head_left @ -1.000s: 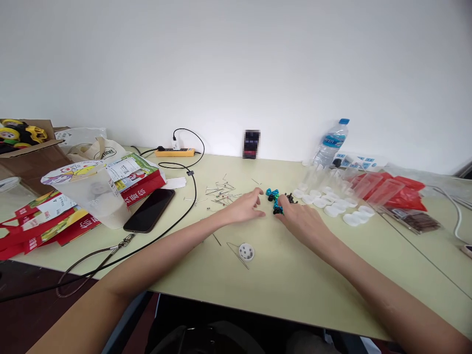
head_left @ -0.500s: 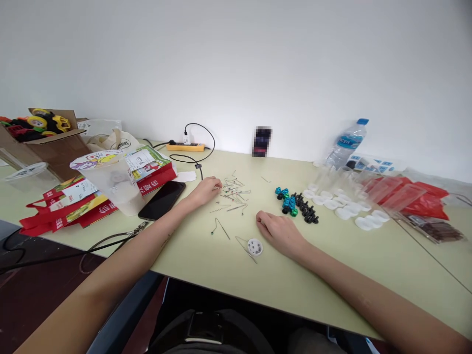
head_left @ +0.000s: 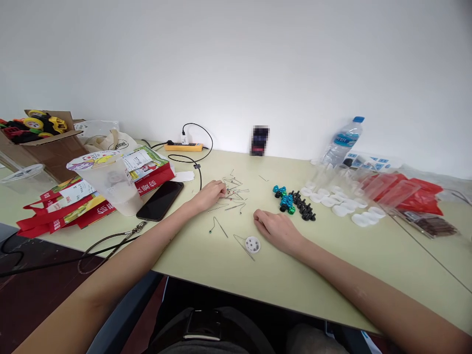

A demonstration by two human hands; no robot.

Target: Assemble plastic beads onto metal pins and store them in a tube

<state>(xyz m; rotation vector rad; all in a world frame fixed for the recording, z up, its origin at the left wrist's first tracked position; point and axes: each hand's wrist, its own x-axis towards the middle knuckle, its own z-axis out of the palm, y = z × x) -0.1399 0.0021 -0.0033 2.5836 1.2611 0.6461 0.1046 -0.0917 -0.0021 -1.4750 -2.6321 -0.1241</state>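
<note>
My left hand (head_left: pixel 211 195) is at the left edge of a loose pile of thin bent metal wires (head_left: pixel 236 191), its fingers pinched together; what they grip is too small to make out. My right hand (head_left: pixel 277 230) rests on the table with its fingers curled, and whatever may be under them is hidden. Nearer the front edge lie a wire with a green bead (head_left: pixel 220 227) and another bent wire (head_left: pixel 243 247) beside a small round white dish (head_left: pixel 252 244) holding several small grey pieces. Blue and green metallic parts (head_left: pixel 285 199) and black parts (head_left: pixel 305 209) sit beyond my right hand.
At left are a plastic cup (head_left: pixel 110 184), a black phone (head_left: pixel 160 200), red packaging (head_left: pixel 99 209) and a cardboard box (head_left: pixel 55 152). Right: white round caps (head_left: pixel 341 209), clear tubes (head_left: pixel 394 189) and a water bottle (head_left: pixel 342 142). A power strip (head_left: pixel 183 147) stands by the wall.
My left hand has moved slightly right, further over the wire pile, with its fingers drawn downward. My right hand stays in place on the table. The whole view has shifted slightly.
</note>
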